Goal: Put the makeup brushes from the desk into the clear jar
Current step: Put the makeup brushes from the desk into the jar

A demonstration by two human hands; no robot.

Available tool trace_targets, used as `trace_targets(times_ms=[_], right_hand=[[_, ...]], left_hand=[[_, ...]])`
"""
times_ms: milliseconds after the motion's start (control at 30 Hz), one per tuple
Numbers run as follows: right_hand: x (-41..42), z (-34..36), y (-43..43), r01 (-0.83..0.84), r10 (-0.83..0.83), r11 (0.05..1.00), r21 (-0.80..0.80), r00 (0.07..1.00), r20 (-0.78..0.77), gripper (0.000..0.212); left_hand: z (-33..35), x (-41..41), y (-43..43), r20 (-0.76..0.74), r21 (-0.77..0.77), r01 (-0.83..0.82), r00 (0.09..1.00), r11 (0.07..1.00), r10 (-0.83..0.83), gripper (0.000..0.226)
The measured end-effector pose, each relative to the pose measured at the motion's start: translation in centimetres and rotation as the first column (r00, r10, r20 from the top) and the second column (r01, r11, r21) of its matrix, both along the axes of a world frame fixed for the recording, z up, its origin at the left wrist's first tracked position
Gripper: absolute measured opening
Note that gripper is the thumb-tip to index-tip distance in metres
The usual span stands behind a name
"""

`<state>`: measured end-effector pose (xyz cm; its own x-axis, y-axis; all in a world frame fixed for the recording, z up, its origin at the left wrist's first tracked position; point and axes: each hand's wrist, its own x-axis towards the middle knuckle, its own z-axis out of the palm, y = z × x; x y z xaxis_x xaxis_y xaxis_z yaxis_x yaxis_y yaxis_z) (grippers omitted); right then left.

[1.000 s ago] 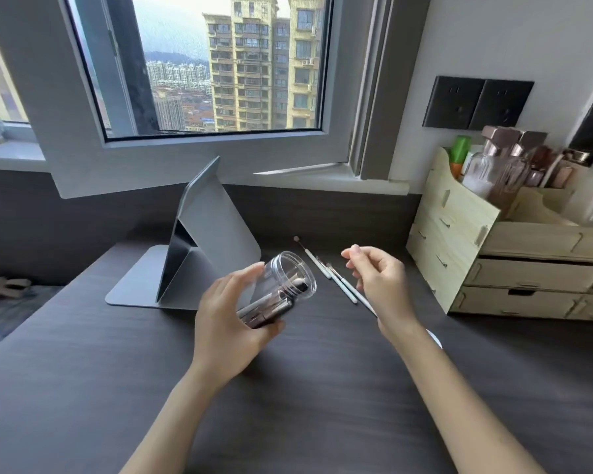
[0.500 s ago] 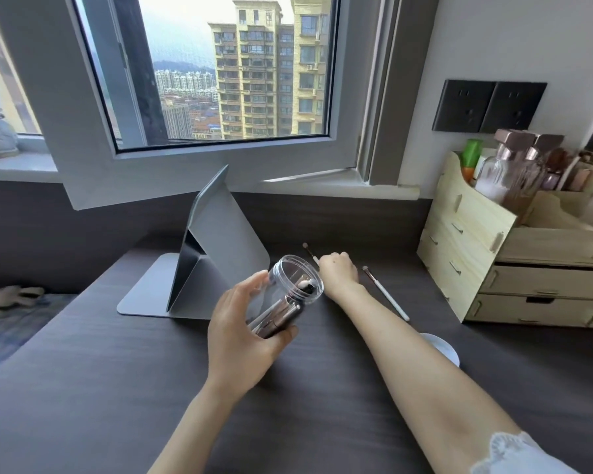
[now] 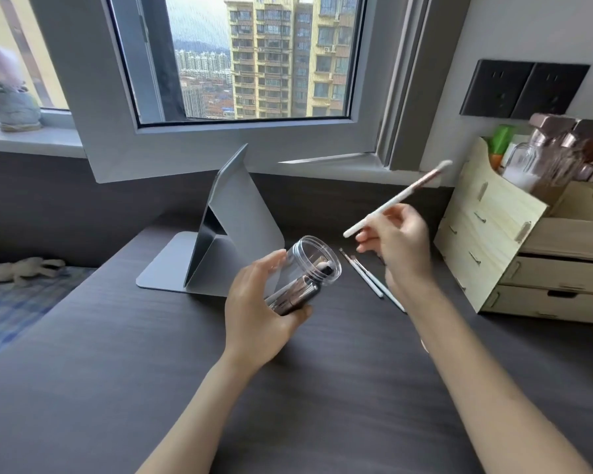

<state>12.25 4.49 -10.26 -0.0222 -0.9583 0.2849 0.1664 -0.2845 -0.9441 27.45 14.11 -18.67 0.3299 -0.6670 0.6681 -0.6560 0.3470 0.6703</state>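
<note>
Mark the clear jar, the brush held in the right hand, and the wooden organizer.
clear jar [image 3: 317,256]: head view, open rim.
held makeup brush [image 3: 396,200]: head view, mid white handle.
wooden organizer [image 3: 493,234]: head view, left side panel.

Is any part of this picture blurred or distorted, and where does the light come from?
Head view: the raised brush is motion-blurred; the wide lens bends the window frame; daylight enters through the window; the jar and desk are fairly sharp.

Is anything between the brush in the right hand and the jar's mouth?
Nothing visible. The brush in the right hand hangs above and right of the clear jar, whose open mouth tilts toward it in the left hand.
</note>
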Motion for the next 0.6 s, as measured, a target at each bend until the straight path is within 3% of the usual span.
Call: trace_targets(times_ms=[67,167,233,267,367,467,533,600], right_hand=[[-1.1,0.7,2.5,-0.025,0.028,0.995,-0.098,0.999,0.031,0.017],[-1.3,-0.2,4.8,-0.104,0.058,0.973,-0.206,0.974,-0.220,0.011],[-0.9,-1.4,5.6,-0.129,-0.009,0.953,-0.274,0.891,-0.453,0.009],[-0.8,-2.0,5.8,-0.115,-0.095,0.935,-0.335,0.828,-0.552,0.020],[-0.8,-2.7,6.1,-0.124,-0.237,0.889,-0.440,0.698,-0.676,0.045],[-1.4,-2.5,6.1,-0.249,0.028,0.930,-0.272,0.783,-0.621,0.042],[-2.0,-2.4,5.3,-0.288,0.218,0.946,-0.147,0.903,-0.371,0.035],[-2.7,-2.9,3.3,-0.106,0.089,0.992,-0.071,0.972,-0.217,0.036]], left_hand=[[0.0,-0.2,0.1,0.012,-0.008,0.007,1.000,1.000,-0.007,0.077],[-0.1,-0.6,0.3,0.045,-0.017,0.029,0.999,0.999,-0.028,0.075],[-0.1,-0.7,0.4,0.061,-0.016,0.042,0.997,0.999,-0.041,0.076],[0.0,-0.8,0.5,0.069,-0.014,0.047,0.997,0.999,-0.046,0.076],[0.1,-0.9,0.5,0.092,-0.017,0.060,0.994,0.998,-0.059,0.078],[0.1,-1.0,0.6,0.088,-0.025,0.057,0.995,0.998,-0.055,0.077],[0.1,-0.8,0.5,0.064,-0.021,0.040,0.997,0.999,-0.038,0.074],[0.1,-0.5,0.4,0.033,-0.020,0.022,0.999,1.000,-0.021,0.073]])
